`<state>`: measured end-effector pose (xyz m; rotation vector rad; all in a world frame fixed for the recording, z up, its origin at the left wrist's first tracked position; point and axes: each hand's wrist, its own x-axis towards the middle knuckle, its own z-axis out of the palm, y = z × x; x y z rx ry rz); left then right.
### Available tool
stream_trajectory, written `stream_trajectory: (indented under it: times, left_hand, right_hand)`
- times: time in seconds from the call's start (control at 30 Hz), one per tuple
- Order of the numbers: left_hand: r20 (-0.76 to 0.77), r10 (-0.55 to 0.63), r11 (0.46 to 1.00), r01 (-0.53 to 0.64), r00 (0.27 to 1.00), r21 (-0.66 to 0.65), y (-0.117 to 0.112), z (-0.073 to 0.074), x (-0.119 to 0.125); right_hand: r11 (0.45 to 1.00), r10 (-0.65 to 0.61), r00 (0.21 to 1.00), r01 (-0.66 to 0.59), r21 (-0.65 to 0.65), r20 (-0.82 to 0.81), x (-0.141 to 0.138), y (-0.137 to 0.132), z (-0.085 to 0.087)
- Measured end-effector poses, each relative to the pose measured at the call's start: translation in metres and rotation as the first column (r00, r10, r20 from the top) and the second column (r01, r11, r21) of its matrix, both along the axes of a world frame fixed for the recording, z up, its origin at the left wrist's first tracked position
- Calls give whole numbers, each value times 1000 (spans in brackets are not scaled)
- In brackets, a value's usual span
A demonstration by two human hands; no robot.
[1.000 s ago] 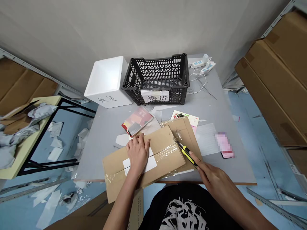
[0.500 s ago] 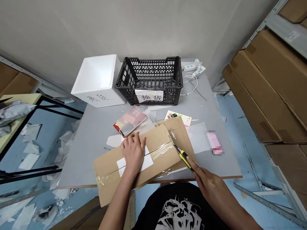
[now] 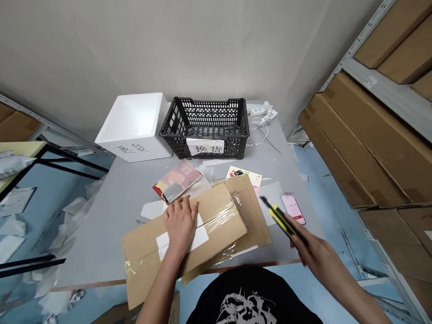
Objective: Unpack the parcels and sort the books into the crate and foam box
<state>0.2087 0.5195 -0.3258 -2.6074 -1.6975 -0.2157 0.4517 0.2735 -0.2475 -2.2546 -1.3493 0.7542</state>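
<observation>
A flat cardboard parcel (image 3: 216,220) bound with clear packing tape lies on the grey table (image 3: 114,216), with a white label (image 3: 199,240) partly under my left hand (image 3: 180,225). That hand presses flat on the parcel and holds nothing. My right hand (image 3: 303,243), blurred by motion, is shut on a yellow and black utility knife (image 3: 281,220). The blade points up and left, clear of the parcel's right edge. A second cardboard piece (image 3: 251,213) sticks out from beneath the parcel, and tape joins them.
A black plastic crate (image 3: 204,128) with a paper label and a white foam box (image 3: 133,128) stand at the table's back. Nearby are a booklet (image 3: 177,181), a card (image 3: 243,176), a phone (image 3: 293,209) and power strips (image 3: 259,110). Cartons fill shelves (image 3: 357,148) on the right.
My right hand has lifted the knife away from the taped seam, up and to the right. My left hand stays on the parcel. The whole view has shifted as my head moved.
</observation>
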Motion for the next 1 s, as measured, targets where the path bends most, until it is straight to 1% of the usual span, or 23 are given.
stream_trajectory:
  times: [0.07,0.1,0.17,0.23,0.33,0.4,0.47,0.53,0.6,0.7,0.77,0.8,0.87,0.9,1.0]
  left_hand:
    - [-12,-4,1000,4,1000,-4,0,1,0]
    - [-19,-6,1000,6,1000,-7,0,1,-1]
    - [-30,-10,1000,9,999,-6,0,1,-2]
    - [-38,-12,1000,13,999,4,0,0,-4]
    - [-41,-13,1000,13,999,17,1,-2,-5]
    - [-34,-14,1000,15,999,14,1,-2,-6]
    - [-29,-13,1000,14,1000,1,1,1,-5]
    - [-23,-11,1000,11,1000,-17,1,4,-4]
    - [-15,-8,999,7,1000,-37,1,7,-3]
    - [-5,-1,998,1,1000,-61,1,8,-1]
    - [2,1,998,-1,1000,-66,1,7,-1]
    - [7,2,998,-1,1000,-66,1,6,-1]
    - [24,6,998,-5,1000,-68,0,5,-1]
    - [34,7,997,-4,999,-74,1,4,-1]
    - [94,9,994,1,995,-108,4,5,-4]
  right_hand:
    - [997,-73,994,75,-19,84,15,26,-17]
    - [996,-75,989,80,-35,126,21,44,-30]
    - [997,-13,982,27,-72,189,29,86,-62]
    - [993,99,962,-78,-92,254,33,131,-95]
    - [969,242,906,-209,-131,347,37,191,-137]
    - [958,285,889,-251,-140,359,38,224,-156]
    - [954,297,892,-265,-138,340,38,250,-172]
    - [956,289,906,-256,-141,310,38,269,-185]
    - [960,268,926,-236,-148,265,37,281,-197]
    - [969,216,960,-188,-161,178,36,289,-207]
    - [977,171,979,-153,-148,113,35,287,-206]
    - [982,149,986,-138,-132,77,33,283,-202]
    - [989,121,993,-122,-82,-10,27,266,-188]
    - [991,118,992,-120,-56,-51,23,252,-178]
    - [995,97,967,-94,21,-236,2,195,-148]
